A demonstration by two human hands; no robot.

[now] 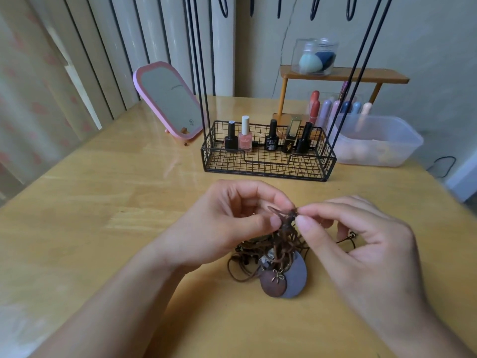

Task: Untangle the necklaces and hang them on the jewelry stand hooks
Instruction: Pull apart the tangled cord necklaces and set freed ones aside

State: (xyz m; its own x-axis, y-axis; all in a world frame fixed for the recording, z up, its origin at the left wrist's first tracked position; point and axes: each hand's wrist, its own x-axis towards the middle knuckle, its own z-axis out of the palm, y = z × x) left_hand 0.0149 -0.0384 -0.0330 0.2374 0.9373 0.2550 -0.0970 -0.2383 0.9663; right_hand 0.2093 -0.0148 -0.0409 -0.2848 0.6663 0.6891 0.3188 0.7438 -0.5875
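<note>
A tangle of brown cord necklaces (268, 249) rests on the wooden table, with a brown disc pendant (273, 284) overlapping a grey disc pendant (298, 276). My left hand (232, 223) and my right hand (361, 241) both pinch a knot of cord (286, 215) lifted above the pile. The black wire jewelry stand (268, 161) sits behind, its thin rods rising to hooks (315, 9) at the top edge; the hooks seen carry nothing.
Several nail polish bottles (245, 138) stand in the stand's basket. A pink mirror (167, 99) leans at the back left. A clear plastic tub (379, 140), lipsticks and a small wooden shelf (343, 76) with a sponge jar are at the back right.
</note>
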